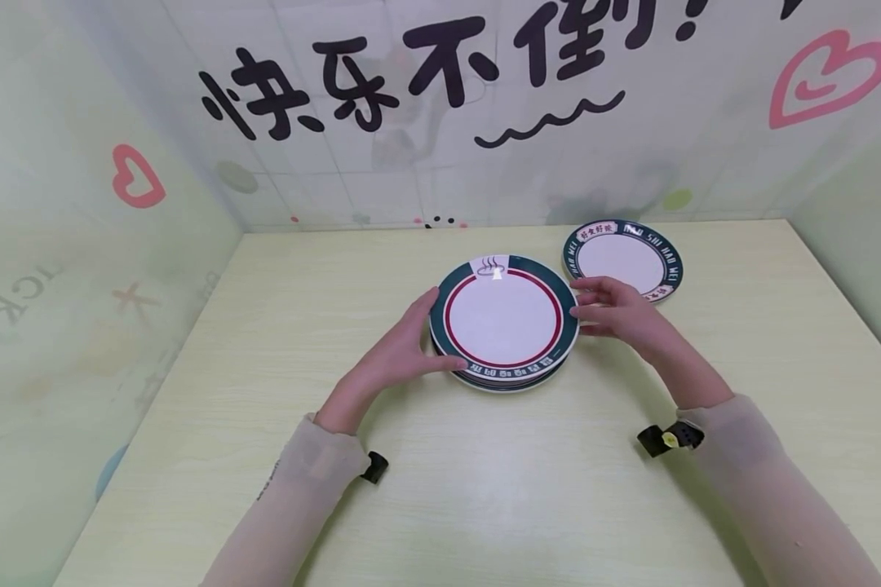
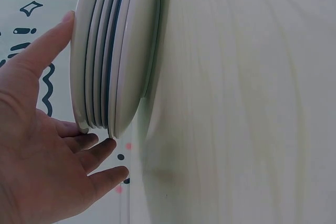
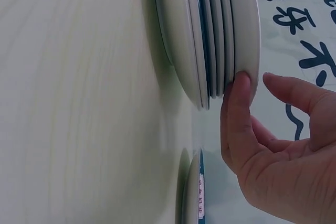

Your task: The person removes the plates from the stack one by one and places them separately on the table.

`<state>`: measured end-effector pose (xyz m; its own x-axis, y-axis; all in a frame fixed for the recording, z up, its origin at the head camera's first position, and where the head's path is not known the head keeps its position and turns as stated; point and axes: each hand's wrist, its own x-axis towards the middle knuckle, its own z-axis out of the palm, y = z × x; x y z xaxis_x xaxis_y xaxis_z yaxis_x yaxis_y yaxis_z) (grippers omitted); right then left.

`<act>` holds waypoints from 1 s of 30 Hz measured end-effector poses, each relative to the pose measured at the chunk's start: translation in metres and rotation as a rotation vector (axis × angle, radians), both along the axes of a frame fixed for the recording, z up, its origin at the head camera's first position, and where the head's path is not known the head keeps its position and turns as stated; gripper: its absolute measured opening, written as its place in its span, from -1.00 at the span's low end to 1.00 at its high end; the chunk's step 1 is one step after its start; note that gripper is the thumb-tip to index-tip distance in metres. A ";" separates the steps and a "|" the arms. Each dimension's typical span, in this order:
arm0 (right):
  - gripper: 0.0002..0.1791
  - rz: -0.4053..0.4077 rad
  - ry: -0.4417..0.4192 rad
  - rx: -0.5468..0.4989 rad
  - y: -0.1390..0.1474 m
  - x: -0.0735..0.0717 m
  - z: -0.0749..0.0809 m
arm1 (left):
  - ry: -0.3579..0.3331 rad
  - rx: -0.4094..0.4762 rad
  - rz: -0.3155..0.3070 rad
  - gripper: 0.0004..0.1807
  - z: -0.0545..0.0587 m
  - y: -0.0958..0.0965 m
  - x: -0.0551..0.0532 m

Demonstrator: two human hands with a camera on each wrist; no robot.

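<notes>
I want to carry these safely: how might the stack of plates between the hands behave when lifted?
The stack of plates is probably heavy, as the wrist views show several plates packed close. It might slide apart, since the rims are not quite aligned. The top plate catches a bright glint, so its surface may be smooth and slippery.

Left hand (image 1: 398, 352) opposite right hand (image 1: 626, 315) (each thumb (image 3: 296, 92) apart from fingers (image 2: 107, 181)).
</notes>
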<state>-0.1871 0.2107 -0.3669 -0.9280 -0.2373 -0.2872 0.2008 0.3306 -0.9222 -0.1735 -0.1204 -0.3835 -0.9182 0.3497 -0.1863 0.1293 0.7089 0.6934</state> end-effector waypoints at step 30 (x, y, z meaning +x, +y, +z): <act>-0.42 -0.078 -0.039 -0.006 0.023 0.005 0.008 | 0.020 0.085 -0.089 0.34 -0.001 0.000 -0.003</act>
<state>-0.1823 0.2341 -0.3592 -0.9319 -0.1666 -0.3221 0.2612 0.3075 -0.9150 -0.1767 -0.1204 -0.3844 -0.8861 0.4434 -0.1347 0.2033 0.6332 0.7469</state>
